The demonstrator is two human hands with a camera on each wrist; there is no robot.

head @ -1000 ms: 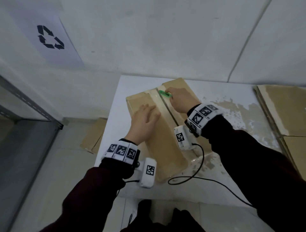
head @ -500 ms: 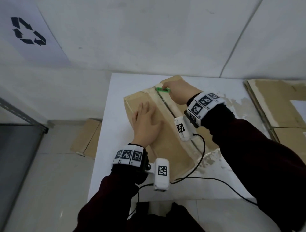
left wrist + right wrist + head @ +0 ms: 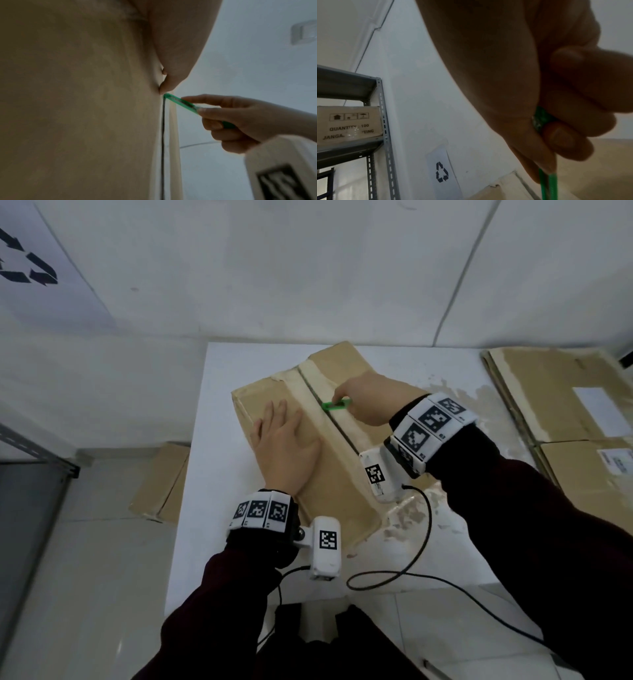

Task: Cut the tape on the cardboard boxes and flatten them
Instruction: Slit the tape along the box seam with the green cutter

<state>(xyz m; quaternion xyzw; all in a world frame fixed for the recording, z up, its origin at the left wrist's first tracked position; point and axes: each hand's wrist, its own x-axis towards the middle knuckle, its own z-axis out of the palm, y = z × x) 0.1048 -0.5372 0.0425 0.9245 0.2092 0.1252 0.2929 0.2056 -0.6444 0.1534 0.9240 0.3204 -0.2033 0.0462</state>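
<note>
The cardboard box (image 3: 301,436) lies on the white desk (image 3: 212,474), its top seam covered by a strip of pale tape (image 3: 317,419) with a dark slit along it. The right hand (image 3: 370,398) grips a green cutter (image 3: 336,405), fingers curled round it, tip at the seam. The left hand (image 3: 284,446) presses flat on the box top, fingers straight. Flattened cardboard (image 3: 548,402) lies at the desk's right.

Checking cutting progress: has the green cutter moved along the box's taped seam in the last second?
Yes. The green cutter has come from the box's far end toward the person.
</note>
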